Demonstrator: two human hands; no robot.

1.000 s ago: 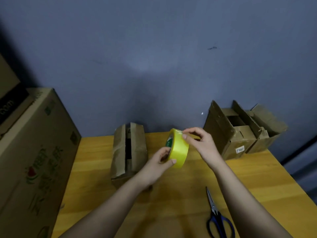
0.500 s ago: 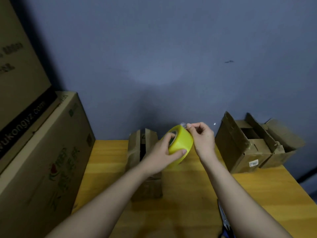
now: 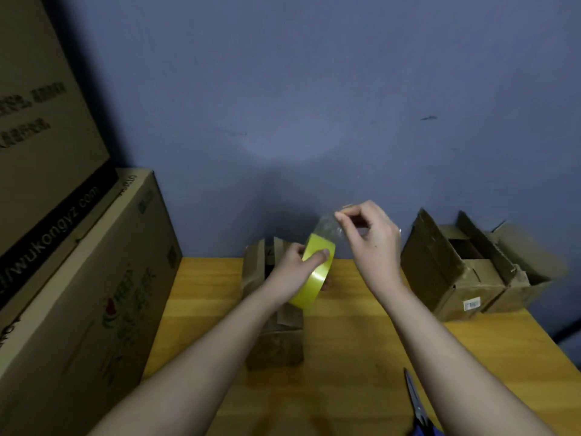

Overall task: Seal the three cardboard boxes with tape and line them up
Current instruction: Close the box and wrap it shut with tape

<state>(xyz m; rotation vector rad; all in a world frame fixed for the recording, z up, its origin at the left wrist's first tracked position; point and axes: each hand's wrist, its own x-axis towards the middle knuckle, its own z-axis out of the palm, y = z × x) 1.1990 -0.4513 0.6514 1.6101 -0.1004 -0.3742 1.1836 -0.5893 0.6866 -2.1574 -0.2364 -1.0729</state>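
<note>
My left hand point(image 3: 294, 265) has a full grip on the yellow tape roll point(image 3: 314, 272), thumb across the outer face, fingers curled behind, held up in the air over the nearest cardboard box point(image 3: 270, 313). My right hand point(image 3: 372, 239) is pinched on the free end of the tape point(image 3: 328, 229), w/ a short clear strip stretched up from the roll to my fingertips point(image 3: 341, 217). That near box sits mid-tabletop point(image 3: 352, 335) w/ its top flaps not shut; there's a dark gap between them. The other two boxes point(image 3: 465, 269) are side by side at the right rear, touching, flaps standing open. So nothing looks sealed yet, and no line-up; I'd say I'm at the start, pulling off the first length. Risks from here, as I judge them: the strip is thin and see-through, so if my pinch slackens it'll prob snap back onto the roll and I'll lose the end again. If I pull at an angle it may twist or fold onto itself, sticky side to sticky side, and that bit's wasted. It could also stick to my fingers. The flap gap is the other worry: taping w/o pressing the flaps together first would leave the seam open or crooked. Scissors point(image 3: 416, 407) lie at the front right edge, partly out of view, near my right forearm, so a careless sweep might knock them off. Big cartons point(image 3: 78, 294) stacked at left, well apart from the work.
</note>
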